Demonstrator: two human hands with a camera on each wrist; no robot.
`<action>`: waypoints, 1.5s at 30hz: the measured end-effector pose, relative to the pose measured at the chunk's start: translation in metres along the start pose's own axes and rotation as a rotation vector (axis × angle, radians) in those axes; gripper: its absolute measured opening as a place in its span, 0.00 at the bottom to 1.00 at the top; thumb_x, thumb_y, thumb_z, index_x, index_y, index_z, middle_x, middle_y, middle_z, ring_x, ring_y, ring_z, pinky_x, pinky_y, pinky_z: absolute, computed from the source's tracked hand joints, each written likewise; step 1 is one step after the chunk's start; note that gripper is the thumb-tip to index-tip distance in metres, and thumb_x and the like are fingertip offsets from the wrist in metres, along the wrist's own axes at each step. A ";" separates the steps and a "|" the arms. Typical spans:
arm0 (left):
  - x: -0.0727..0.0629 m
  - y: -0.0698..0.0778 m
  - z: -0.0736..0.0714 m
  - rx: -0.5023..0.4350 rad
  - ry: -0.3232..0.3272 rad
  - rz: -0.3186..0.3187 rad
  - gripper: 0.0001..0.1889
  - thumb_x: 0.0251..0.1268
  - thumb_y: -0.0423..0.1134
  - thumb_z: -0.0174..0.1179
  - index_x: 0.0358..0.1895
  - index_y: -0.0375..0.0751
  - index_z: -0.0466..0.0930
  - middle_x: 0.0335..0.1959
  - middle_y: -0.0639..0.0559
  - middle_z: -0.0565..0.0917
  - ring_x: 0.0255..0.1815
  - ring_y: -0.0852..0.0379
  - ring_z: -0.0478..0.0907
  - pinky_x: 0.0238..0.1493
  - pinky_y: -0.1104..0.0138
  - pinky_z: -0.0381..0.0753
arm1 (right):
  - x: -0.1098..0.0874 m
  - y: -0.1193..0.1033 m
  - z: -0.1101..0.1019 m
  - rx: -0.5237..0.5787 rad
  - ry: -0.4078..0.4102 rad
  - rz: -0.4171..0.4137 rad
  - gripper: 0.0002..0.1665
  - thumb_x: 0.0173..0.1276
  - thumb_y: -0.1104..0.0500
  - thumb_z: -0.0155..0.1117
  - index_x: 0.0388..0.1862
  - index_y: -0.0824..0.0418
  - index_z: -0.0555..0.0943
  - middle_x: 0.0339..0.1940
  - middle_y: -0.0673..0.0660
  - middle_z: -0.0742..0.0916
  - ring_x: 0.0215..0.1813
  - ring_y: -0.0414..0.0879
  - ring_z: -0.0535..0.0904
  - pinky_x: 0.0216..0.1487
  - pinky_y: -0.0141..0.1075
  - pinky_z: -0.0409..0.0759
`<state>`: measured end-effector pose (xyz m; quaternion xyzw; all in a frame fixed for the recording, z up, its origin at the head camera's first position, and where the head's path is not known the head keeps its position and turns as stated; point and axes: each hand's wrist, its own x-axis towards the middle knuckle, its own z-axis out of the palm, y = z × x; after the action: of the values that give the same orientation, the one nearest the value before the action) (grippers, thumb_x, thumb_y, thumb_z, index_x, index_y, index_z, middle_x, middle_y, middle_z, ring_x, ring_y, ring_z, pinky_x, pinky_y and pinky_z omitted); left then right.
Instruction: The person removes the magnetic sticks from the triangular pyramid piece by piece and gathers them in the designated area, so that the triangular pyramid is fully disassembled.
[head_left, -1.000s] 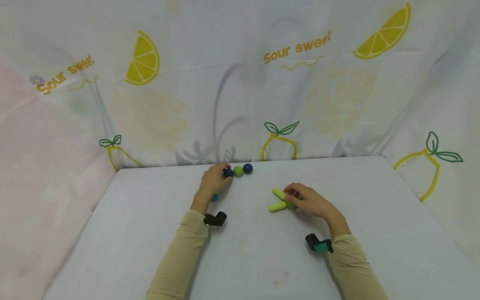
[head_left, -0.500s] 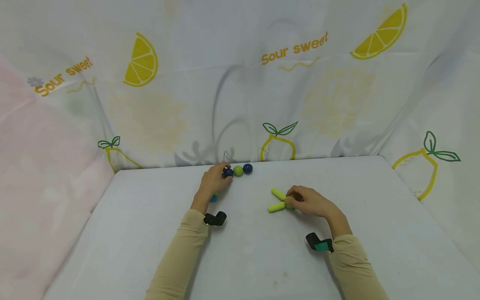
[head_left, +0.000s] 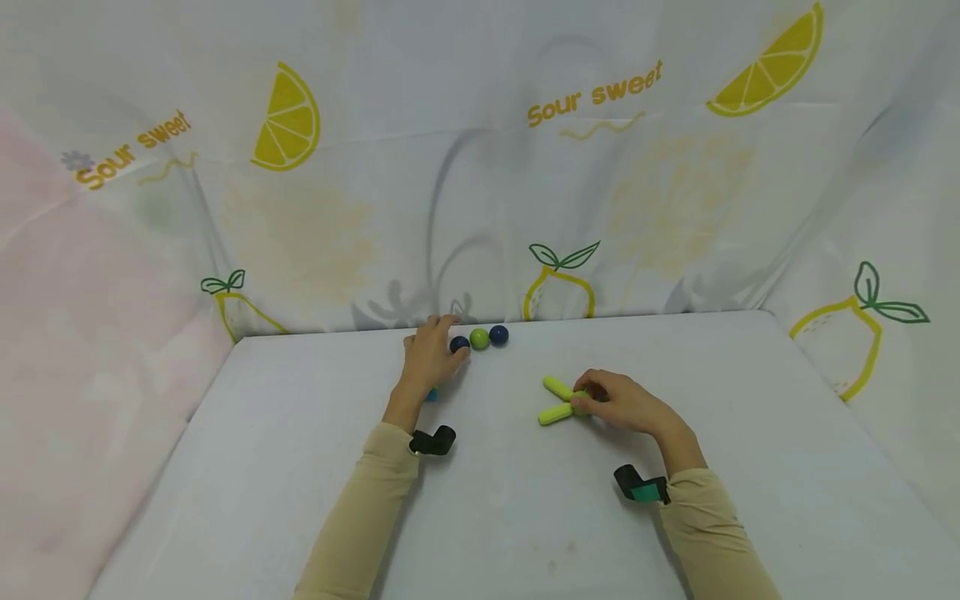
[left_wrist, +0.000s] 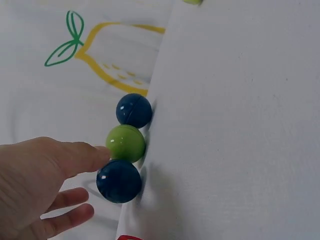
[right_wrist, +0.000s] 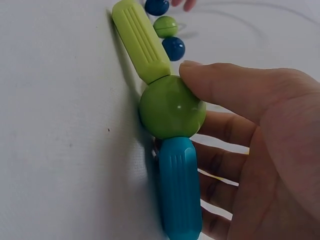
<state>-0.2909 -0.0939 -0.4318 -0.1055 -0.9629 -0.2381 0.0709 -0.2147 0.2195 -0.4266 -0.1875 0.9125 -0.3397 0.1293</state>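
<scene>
My left hand (head_left: 431,354) is at the back edge of the table with its fingers spread. Its thumb lies beside a row of three balls: a dark blue ball (left_wrist: 119,181), a green ball (left_wrist: 125,143) and another dark blue ball (left_wrist: 134,110), touching one another. With thumb and fingers, my right hand (head_left: 626,404) holds a larger-looking green ball (right_wrist: 172,107). From that ball stick out a ribbed yellow-green rod (right_wrist: 141,41) and a teal rod (right_wrist: 180,190). A second yellow-green rod (head_left: 557,387) shows in the head view, forming a V with the first.
A blue piece (head_left: 432,394) peeks out beside my left wrist, mostly hidden. At the bottom of the left wrist view a red thing (left_wrist: 129,238) just shows. Behind the white table (head_left: 495,500) hangs a lemon-print cloth (head_left: 450,208).
My left hand's fingers have opened and shifted slightly away from the nearest dark blue ball. The right fingers have closed in on the green ball joining the rods.
</scene>
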 end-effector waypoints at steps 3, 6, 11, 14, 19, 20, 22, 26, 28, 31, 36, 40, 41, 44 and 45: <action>-0.003 0.004 -0.002 -0.047 0.075 0.057 0.26 0.60 0.43 0.63 0.62 0.46 0.69 0.60 0.42 0.73 0.59 0.41 0.71 0.59 0.41 0.59 | 0.001 -0.001 0.001 -0.012 0.006 -0.017 0.19 0.69 0.47 0.57 0.50 0.59 0.77 0.41 0.52 0.82 0.44 0.43 0.74 0.46 0.39 0.73; -0.008 0.010 -0.002 -0.092 0.122 0.143 0.23 0.59 0.40 0.63 0.59 0.45 0.72 0.56 0.43 0.75 0.56 0.42 0.73 0.56 0.43 0.62 | 0.001 -0.002 0.003 -0.010 0.011 -0.031 0.19 0.69 0.47 0.58 0.51 0.59 0.77 0.43 0.52 0.82 0.46 0.44 0.75 0.48 0.40 0.73; -0.020 0.028 0.003 -0.155 0.015 0.314 0.19 0.61 0.38 0.62 0.55 0.42 0.76 0.52 0.46 0.78 0.54 0.46 0.75 0.51 0.48 0.71 | 0.003 -0.005 0.007 0.007 0.009 -0.050 0.19 0.69 0.47 0.58 0.52 0.57 0.77 0.45 0.52 0.82 0.48 0.45 0.76 0.51 0.42 0.74; -0.029 0.040 0.009 -0.194 -0.138 0.397 0.18 0.64 0.38 0.60 0.57 0.41 0.75 0.53 0.45 0.78 0.53 0.47 0.75 0.53 0.53 0.73 | 0.003 -0.006 0.008 -0.001 0.009 -0.072 0.19 0.69 0.47 0.58 0.52 0.57 0.77 0.46 0.52 0.83 0.49 0.45 0.76 0.52 0.43 0.74; -0.040 0.056 0.022 -0.183 -0.287 0.450 0.18 0.65 0.38 0.59 0.57 0.43 0.74 0.52 0.49 0.78 0.51 0.53 0.75 0.54 0.60 0.74 | 0.005 -0.008 0.011 -0.028 0.007 -0.110 0.20 0.69 0.48 0.58 0.53 0.58 0.78 0.47 0.51 0.82 0.49 0.45 0.76 0.53 0.45 0.74; -0.041 0.059 0.025 -0.168 -0.300 0.452 0.18 0.65 0.39 0.59 0.57 0.44 0.75 0.52 0.50 0.79 0.51 0.54 0.75 0.54 0.61 0.74 | 0.006 -0.008 0.012 -0.035 0.008 -0.115 0.20 0.69 0.48 0.58 0.53 0.57 0.78 0.48 0.51 0.82 0.50 0.45 0.76 0.54 0.45 0.74; -0.043 0.063 0.029 -0.140 -0.319 0.451 0.18 0.64 0.39 0.59 0.57 0.45 0.75 0.51 0.52 0.79 0.51 0.56 0.75 0.53 0.62 0.74 | 0.006 -0.009 0.013 -0.043 0.010 -0.126 0.19 0.69 0.48 0.58 0.53 0.57 0.78 0.48 0.51 0.82 0.51 0.45 0.76 0.55 0.45 0.73; -0.047 0.068 0.036 -0.084 -0.345 0.420 0.17 0.63 0.41 0.60 0.55 0.48 0.76 0.48 0.54 0.79 0.49 0.57 0.74 0.50 0.64 0.75 | 0.006 -0.010 0.015 -0.057 0.019 -0.150 0.18 0.70 0.49 0.57 0.53 0.57 0.78 0.48 0.52 0.82 0.50 0.45 0.76 0.54 0.46 0.74; -0.050 0.070 0.038 -0.065 -0.345 0.402 0.16 0.63 0.41 0.61 0.54 0.49 0.77 0.47 0.54 0.79 0.47 0.58 0.74 0.48 0.66 0.75 | 0.007 -0.011 0.016 -0.058 0.021 -0.165 0.18 0.70 0.50 0.58 0.53 0.58 0.78 0.48 0.52 0.83 0.49 0.45 0.76 0.53 0.46 0.74; -0.055 0.071 0.039 -0.046 -0.320 0.394 0.15 0.63 0.41 0.61 0.52 0.49 0.78 0.44 0.54 0.79 0.45 0.58 0.73 0.45 0.67 0.75 | 0.008 -0.013 0.017 -0.073 0.025 -0.190 0.17 0.69 0.52 0.58 0.52 0.58 0.79 0.47 0.52 0.83 0.48 0.45 0.76 0.51 0.45 0.74; -0.060 0.069 0.040 -0.031 -0.274 0.402 0.13 0.61 0.41 0.63 0.50 0.48 0.80 0.39 0.55 0.78 0.40 0.60 0.72 0.41 0.69 0.74 | 0.011 -0.018 0.019 -0.111 0.035 -0.223 0.15 0.69 0.55 0.59 0.51 0.58 0.80 0.45 0.52 0.83 0.47 0.46 0.75 0.49 0.45 0.71; -0.063 0.067 0.040 -0.048 -0.268 0.389 0.13 0.61 0.40 0.63 0.49 0.48 0.80 0.37 0.55 0.78 0.37 0.61 0.72 0.38 0.71 0.73 | 0.011 -0.021 0.021 -0.135 0.067 -0.241 0.14 0.67 0.55 0.60 0.50 0.58 0.80 0.47 0.54 0.82 0.50 0.51 0.74 0.52 0.53 0.68; -0.064 0.067 0.040 -0.051 -0.268 0.388 0.13 0.61 0.40 0.63 0.49 0.48 0.80 0.37 0.55 0.78 0.36 0.62 0.72 0.37 0.71 0.72 | 0.010 -0.022 0.022 -0.140 0.076 -0.241 0.14 0.67 0.55 0.61 0.50 0.57 0.81 0.48 0.54 0.82 0.50 0.52 0.73 0.52 0.55 0.67; -0.065 0.066 0.039 -0.061 -0.277 0.373 0.12 0.62 0.41 0.62 0.49 0.48 0.80 0.36 0.55 0.78 0.35 0.63 0.72 0.37 0.72 0.72 | 0.009 -0.025 0.024 -0.144 0.111 -0.233 0.13 0.66 0.56 0.63 0.49 0.57 0.81 0.48 0.55 0.80 0.51 0.53 0.71 0.52 0.56 0.66; -0.065 0.066 0.039 -0.062 -0.281 0.369 0.12 0.62 0.41 0.62 0.49 0.48 0.80 0.36 0.55 0.78 0.35 0.63 0.72 0.36 0.72 0.72 | 0.009 -0.026 0.025 -0.144 0.124 -0.226 0.13 0.65 0.56 0.63 0.48 0.57 0.81 0.48 0.56 0.79 0.51 0.53 0.70 0.51 0.55 0.65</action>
<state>-0.2154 -0.0299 -0.4486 -0.3138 -0.9200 -0.2337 -0.0247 -0.2071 0.1831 -0.4284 -0.2764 0.9139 -0.2967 0.0197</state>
